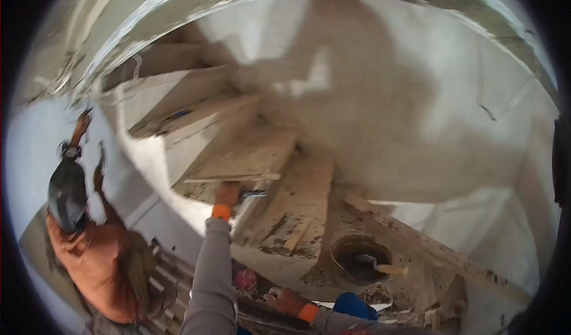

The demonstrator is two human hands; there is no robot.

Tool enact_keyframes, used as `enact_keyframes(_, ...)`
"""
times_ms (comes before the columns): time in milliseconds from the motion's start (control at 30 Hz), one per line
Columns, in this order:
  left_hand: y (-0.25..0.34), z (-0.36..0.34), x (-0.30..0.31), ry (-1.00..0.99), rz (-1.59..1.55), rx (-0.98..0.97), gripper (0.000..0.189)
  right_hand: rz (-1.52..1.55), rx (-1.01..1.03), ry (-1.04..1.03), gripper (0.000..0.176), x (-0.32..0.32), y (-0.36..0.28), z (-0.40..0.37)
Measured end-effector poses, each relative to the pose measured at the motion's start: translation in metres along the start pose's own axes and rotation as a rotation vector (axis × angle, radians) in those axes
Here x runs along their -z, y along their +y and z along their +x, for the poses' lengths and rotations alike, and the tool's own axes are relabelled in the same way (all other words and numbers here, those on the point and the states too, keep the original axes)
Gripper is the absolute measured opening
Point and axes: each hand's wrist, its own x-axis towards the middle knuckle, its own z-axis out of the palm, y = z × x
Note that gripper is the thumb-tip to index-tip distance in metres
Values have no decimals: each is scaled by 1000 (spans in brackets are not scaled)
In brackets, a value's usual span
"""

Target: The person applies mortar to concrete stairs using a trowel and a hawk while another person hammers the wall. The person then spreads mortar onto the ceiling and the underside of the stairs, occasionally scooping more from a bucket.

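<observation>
Stretched forward, my left hand (227,192) is closed at the front of a winding stair step (247,153). A metallic tool (254,194), perhaps a trowel, projects from it to the right, below the step's edge. My right hand (285,302) is low in the view, near a pinkish-red object (245,279); its fingers are partly curled and blurred, and whether they hold anything is unclear. Both wrists have orange cuffs. Right of my hands stands a round bucket (351,247) with a light-handled tool (391,269) in it.
At the left, another person in an orange shirt (98,269) faces the wall, a tool in the raised hand (80,127). A long board (434,249) slants across the right. Debris (285,231) lies on a lower step. Something blue (355,306) is at the bottom.
</observation>
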Motion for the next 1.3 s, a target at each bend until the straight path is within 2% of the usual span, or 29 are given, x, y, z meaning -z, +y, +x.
enact_keyframes(67,-15,9,-9,36,0,-78,53,156,61,128,26,42,-27,-11)
enact_keyframes(133,-40,26,-24,10,-8,-121,53,104,373,463,23,90,-42,-6)
enact_keyframes(167,-48,32,-30,-28,20,-116,52,200,209,469,20,126,-66,-12)
enact_keyframes(200,-48,34,-32,-11,44,-147,52,-105,175,531,19,171,-95,-25)
enact_keyframes(233,-46,31,-31,8,68,-175,52,47,335,716,20,207,-131,-35)
enact_keyframes(300,-58,40,-38,12,100,-189,51,200,588,835,34,286,-164,-40)
enact_keyframes(367,-69,48,-49,0,91,-159,51,92,539,969,59,355,-234,-77)
enact_keyframes(400,-63,44,-51,5,71,-142,50,99,648,1083,63,383,-254,-84)
enact_keyframes(433,-38,27,-30,29,20,-119,50,-9,723,1106,68,426,-257,-90)
enact_keyframes(467,-21,15,-16,55,-31,-93,49,-96,712,1118,72,476,-261,-98)
enact_keyframes(533,-18,13,-12,-27,13,-90,48,-39,741,1183,80,513,-292,-115)
enact_keyframes(567,-21,19,-12,-64,37,-90,47,108,782,1235,84,511,-319,-123)
enact_keyframes(600,-42,32,-27,-96,162,-203,45,114,786,1245,86,517,-331,-129)
enact_keyframes(700,-15,12,-7,-54,87,-81,45,112,795,1250,92,530,-354,-140)
enact_keyframes(733,-53,43,-39,-90,354,-211,46,97,794,1237,94,530,-359,-140)
enact_keyframes(833,-20,21,-15,-51,48,-20,46,139,779,1217,98,533,-359,-139)
enact_keyframes(1033,-58,47,-41,-30,97,-242,47,104,648,1237,95,536,-351,-163)
enact_keyframes(1133,-52,39,-36,15,76,-122,45,34,690,1185,84,556,-357,-173)
enact_keyframes(1233,-60,47,-41,-55,-122,-213,43,126,644,1208,65,555,-359,-169)
enact_keyframes(1267,-60,48,-40,-87,-4,-200,43,125,646,1287,51,536,-360,-167)
enact_keyframes(1300,-60,51,-38,-118,114,-187,44,140,639,1257,35,543,-353,-169)
